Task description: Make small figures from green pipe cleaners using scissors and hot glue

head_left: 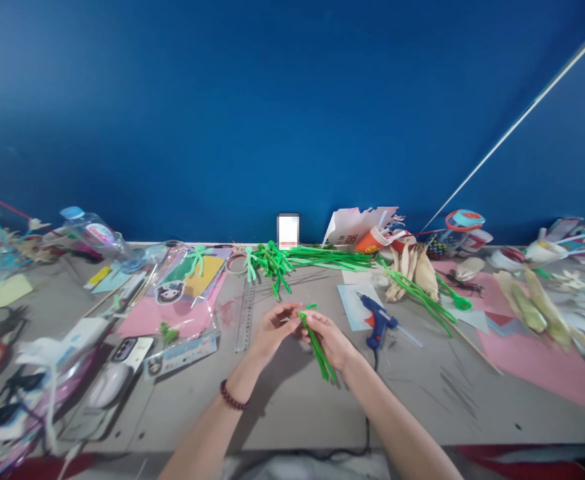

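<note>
A small bunch of green pipe cleaners (pixel 321 353) hangs down between my hands, above the middle of the desk. My left hand (pixel 277 327), on the wrist with a dark bead bracelet (pixel 233 396), pinches the knotted top end. Wrapped round the upper part is my right hand (pixel 328 333), its thumb and fingers closed on the stems. Behind them lies a pile of bent green pipe cleaners (pixel 272 267), with straight ones (pixel 327 259) stretching to its right. A blue glue gun (pixel 381 323) rests to the right of my right hand.
On the left are a ruler (pixel 245 317), a clear packet with coloured paper (pixel 172 313), a phone (pixel 133 353), a white mouse (pixel 108 385) and a bottle (pixel 95 230). Dried husks (pixel 412 270), pink paper (pixel 537 373) and cups (pixel 372 240) occupy the right. A blue wall (pixel 272 120) rises behind.
</note>
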The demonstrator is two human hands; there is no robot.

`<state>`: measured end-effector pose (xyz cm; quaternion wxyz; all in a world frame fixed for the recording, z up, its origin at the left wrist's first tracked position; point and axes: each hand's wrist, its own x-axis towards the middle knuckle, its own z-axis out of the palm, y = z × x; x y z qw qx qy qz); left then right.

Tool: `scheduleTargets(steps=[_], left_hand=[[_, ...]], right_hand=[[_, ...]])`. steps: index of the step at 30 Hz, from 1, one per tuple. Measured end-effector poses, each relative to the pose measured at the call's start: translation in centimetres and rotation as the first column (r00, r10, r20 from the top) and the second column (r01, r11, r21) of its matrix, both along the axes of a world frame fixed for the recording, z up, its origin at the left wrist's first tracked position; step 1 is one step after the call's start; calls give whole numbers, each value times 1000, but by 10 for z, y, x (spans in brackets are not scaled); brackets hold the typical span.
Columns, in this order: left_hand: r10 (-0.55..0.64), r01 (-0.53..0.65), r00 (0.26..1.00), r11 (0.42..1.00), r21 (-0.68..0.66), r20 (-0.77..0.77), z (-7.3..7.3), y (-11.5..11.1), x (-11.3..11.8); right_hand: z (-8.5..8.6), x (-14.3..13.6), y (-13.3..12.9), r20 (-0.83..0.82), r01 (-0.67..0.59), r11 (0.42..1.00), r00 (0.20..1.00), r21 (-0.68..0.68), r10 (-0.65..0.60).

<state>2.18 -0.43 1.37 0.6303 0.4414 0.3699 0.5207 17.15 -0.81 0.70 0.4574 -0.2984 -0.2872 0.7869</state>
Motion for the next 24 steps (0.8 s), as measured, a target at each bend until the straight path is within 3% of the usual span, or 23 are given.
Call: scheduleTargets(steps=[3, 11, 24], left_hand=[[-33, 33, 999, 999, -23, 3, 3, 0, 0], [-21, 19, 1000, 996, 90, 23, -1, 0, 1], [35, -37, 999, 998, 46, 39, -2, -2, 6]], right_hand=[[1, 2, 0, 23, 5, 999, 1000, -35, -4], [-2, 1, -1, 39, 49, 999, 998, -24, -48], [-1, -1, -1, 51, 86, 994, 995, -69, -82]])
